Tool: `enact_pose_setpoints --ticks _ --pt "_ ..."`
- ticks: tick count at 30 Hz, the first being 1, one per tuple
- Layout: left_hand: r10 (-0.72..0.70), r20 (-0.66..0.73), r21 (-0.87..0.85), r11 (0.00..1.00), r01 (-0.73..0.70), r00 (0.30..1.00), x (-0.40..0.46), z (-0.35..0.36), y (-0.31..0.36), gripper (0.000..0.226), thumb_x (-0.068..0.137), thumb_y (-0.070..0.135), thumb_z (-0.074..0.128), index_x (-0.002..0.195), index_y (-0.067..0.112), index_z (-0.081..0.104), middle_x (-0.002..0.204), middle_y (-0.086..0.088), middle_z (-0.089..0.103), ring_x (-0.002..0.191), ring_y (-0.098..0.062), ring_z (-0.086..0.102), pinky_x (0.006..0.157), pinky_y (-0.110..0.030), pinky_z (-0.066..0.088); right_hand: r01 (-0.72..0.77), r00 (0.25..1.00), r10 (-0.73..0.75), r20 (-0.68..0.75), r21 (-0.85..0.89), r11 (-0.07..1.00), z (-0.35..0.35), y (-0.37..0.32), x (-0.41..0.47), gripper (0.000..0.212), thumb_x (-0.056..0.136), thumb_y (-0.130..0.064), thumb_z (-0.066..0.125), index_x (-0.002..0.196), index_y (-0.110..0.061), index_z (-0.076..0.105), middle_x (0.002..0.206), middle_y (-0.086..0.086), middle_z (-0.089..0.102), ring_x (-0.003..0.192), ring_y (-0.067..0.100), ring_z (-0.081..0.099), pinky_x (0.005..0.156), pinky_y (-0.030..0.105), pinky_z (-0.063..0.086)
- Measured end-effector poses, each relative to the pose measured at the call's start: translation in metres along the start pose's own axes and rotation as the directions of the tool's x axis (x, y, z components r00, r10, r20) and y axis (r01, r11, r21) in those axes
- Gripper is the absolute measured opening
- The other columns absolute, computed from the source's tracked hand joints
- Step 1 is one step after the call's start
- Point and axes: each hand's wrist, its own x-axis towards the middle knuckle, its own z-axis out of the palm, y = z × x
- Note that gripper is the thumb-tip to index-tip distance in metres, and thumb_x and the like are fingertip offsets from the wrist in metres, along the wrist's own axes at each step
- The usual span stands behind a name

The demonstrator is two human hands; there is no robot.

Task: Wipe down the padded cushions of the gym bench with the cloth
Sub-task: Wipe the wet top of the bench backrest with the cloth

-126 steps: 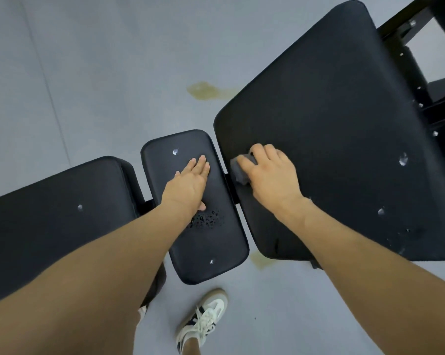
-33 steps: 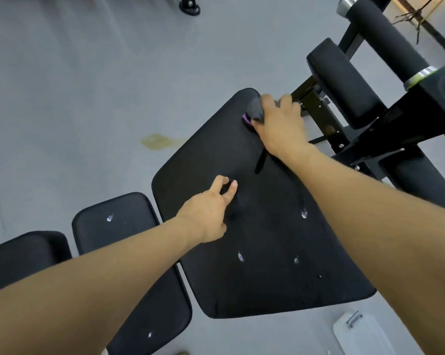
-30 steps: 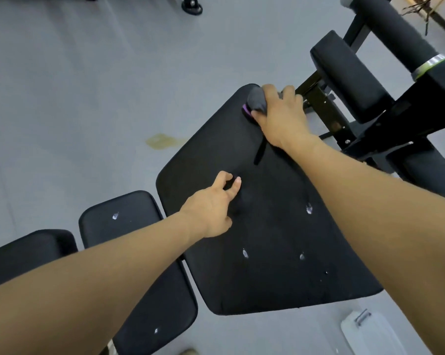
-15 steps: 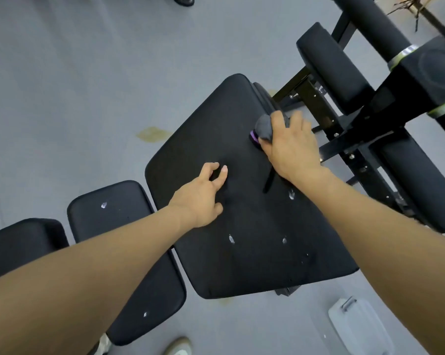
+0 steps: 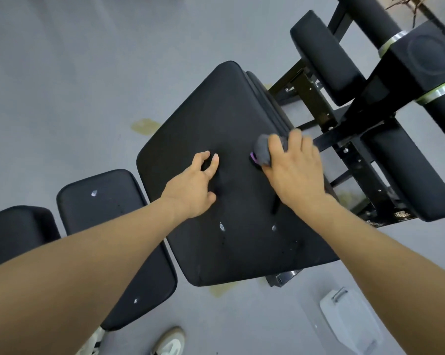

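We have our right hand point(image 5: 297, 172) curled over a bunched grey cloth point(image 5: 263, 149), gripping it and pressing it onto the large back cushion point(image 5: 216, 139) near its right edge. Our left hand point(image 5: 193, 187) rests on the same cushion just left of the cloth, fingers loosely bent and holding nothing, apparently bracing us.

Several pale droplets point(image 5: 221, 226) sit on the lower part of this cushion, and more dot the narrow middle cushion point(image 5: 108, 226) to our left. A third cushion point(image 5: 14, 231) shows at the far left edge.

What could go wrong from here, as we judge it:
- The cloth is wadded small, so each pass covers a thin strip; we could leave streaks or miss the droplets near the lower edge.
- Our right hand works close to the cushion's edge, beside the black steel frame point(image 5: 318, 98); a sweep that overshoots could knock our knuckles on it or drop the cloth.
- The wet vinyl likely offers little grip, so leaning hard on our left hand could let it slide.
- A white plastic container point(image 5: 349, 321) lies on the floor near our shoes point(image 5: 169, 340); stepping round without looking could kick it.
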Motion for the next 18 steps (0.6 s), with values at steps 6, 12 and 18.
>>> enact_pose_setpoints --ticks 6,12,18 --pt "0.022 -0.019 0.017 1.0 -0.022 1.0 0.0 0.002 -0.003 0.078 0.09 0.029 0.05 0.15 0.026 0.001 0.153 0.008 -0.004 0.134 -0.016 0.034 0.086 -0.037 0.053 -0.016 0.999 0.017 -0.038 0.03 0.999 0.005 -0.011 -0.007 0.04 0.082 -0.029 0.056 0.116 -0.009 0.051 0.105 0.021 0.052 0.086 0.036 0.05 0.067 0.04 0.041" --pt "-0.013 -0.021 -0.018 1.0 0.013 1.0 -0.009 0.004 -0.002 0.08 0.091 0.028 0.051 0.15 0.03 -0.003 0.154 0.006 -0.004 0.135 -0.02 0.029 0.092 -0.035 0.044 0.106 0.994 -0.106 0.005 -0.012 0.994 0.002 0.001 -0.092 0.044 0.073 -0.028 0.069 0.113 -0.012 0.057 0.098 0.017 0.053 0.08 0.032 0.047 0.067 0.04 0.042" --pt "0.01 -0.106 -0.017 1.0 -0.012 0.994 -0.029 0.022 -0.008 0.08 0.09 0.025 0.053 0.151 0.025 0.001 0.153 0.0 0.005 0.134 -0.022 0.031 0.107 -0.036 0.034 0.007 0.993 -0.014 -0.115 -0.068 0.998 0.009 -0.007 -0.017 0.039 0.077 -0.031 0.067 0.109 -0.011 0.055 0.095 0.018 0.055 0.078 0.032 0.053 0.061 0.035 0.04"
